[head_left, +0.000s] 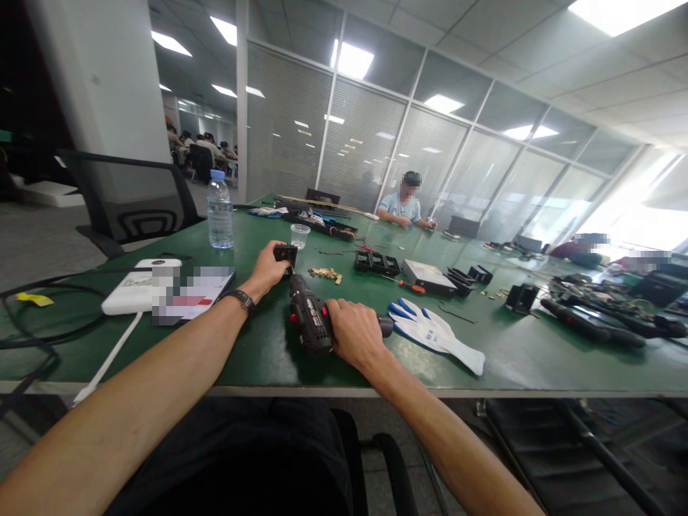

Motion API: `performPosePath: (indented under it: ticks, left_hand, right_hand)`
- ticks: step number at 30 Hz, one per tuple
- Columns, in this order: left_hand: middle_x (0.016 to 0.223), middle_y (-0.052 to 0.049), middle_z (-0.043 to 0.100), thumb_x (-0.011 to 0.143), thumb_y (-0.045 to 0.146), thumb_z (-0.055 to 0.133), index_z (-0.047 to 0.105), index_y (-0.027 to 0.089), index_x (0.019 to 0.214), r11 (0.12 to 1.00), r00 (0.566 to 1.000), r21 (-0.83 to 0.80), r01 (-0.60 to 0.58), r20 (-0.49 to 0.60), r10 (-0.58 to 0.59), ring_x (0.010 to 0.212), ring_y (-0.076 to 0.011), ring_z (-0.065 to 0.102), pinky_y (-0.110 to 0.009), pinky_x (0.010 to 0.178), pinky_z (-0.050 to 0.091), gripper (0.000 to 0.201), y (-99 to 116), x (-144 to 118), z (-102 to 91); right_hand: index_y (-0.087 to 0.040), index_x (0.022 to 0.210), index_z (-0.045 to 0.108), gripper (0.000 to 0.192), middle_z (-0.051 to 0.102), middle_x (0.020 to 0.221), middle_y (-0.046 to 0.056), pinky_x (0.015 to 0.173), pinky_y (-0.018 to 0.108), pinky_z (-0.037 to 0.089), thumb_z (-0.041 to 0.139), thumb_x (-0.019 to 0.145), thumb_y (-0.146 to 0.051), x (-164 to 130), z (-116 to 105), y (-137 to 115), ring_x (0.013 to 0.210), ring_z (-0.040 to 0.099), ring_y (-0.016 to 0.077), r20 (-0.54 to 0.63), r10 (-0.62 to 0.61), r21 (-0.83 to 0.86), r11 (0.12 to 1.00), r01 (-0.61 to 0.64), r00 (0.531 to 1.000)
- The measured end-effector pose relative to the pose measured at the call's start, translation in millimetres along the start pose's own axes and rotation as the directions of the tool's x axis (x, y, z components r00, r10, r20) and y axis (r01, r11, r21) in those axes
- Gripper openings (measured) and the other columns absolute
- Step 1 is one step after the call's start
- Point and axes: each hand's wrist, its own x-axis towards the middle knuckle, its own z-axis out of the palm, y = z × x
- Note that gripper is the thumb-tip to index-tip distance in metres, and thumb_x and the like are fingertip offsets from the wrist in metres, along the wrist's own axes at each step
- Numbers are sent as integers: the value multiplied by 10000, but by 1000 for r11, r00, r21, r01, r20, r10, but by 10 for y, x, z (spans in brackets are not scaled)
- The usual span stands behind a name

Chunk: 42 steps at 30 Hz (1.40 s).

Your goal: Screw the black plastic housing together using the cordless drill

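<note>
A: Wide green table (510, 351), and near its front edge the right hand (352, 331) is wrapped tight round the black cordless drill (309, 319).

B: And the left hand (269, 269), just beyond?

A: Fingers pinched on the small black square bracket (285, 253), drill tip touching it. I'd say: keep the bit square, press straight down, hold that bracket firm.

B: Gold-coloured screws (325, 273) just right of it, white-and-blue work glove (435, 331) right of the drill.
</note>
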Motion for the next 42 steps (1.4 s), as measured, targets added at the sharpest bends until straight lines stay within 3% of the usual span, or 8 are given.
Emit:
performPosePath:
  ticks: [9,18,30,42]
  left_hand:
    - [911,-24,626,567,100,608,573,189,1007,1000,1000,6,-17,-4,17,856,-177,576,-303,839,449,450,-8,1,2]
    - [899,-19,620,558,100,589,569,184,991,1000,1000,-12,-5,6,5,840,-172,575,-300,807,454,441,25,-7,-6]
    - [904,-23,620,567,93,594,568,181,999,1000,1000,17,-11,10,10,847,-175,581,-297,809,446,441,44,-9,-10]
    - [893,-17,617,567,101,597,569,168,1011,1000,1000,14,-15,17,15,834,-163,578,-287,805,445,450,16,3,-12]
  right_hand:
    - [-203,1056,491,301,644,999,88,721,324,420,581,773,-250,7,35,4,868,616,243,-39,6,24,1000,-5,999]
    - [-206,1080,493,306,637,1015,94,735,339,427,582,794,-270,6,-1,-2,886,617,248,-3,11,18,1000,-11,1000]
    - [-209,1033,500,282,641,966,68,694,331,413,575,764,-248,9,48,13,828,608,244,-76,-6,33,999,9,997]
    - [-209,1038,493,295,635,981,72,711,334,414,587,763,-258,11,53,13,851,606,246,-55,-12,26,1000,13,998]
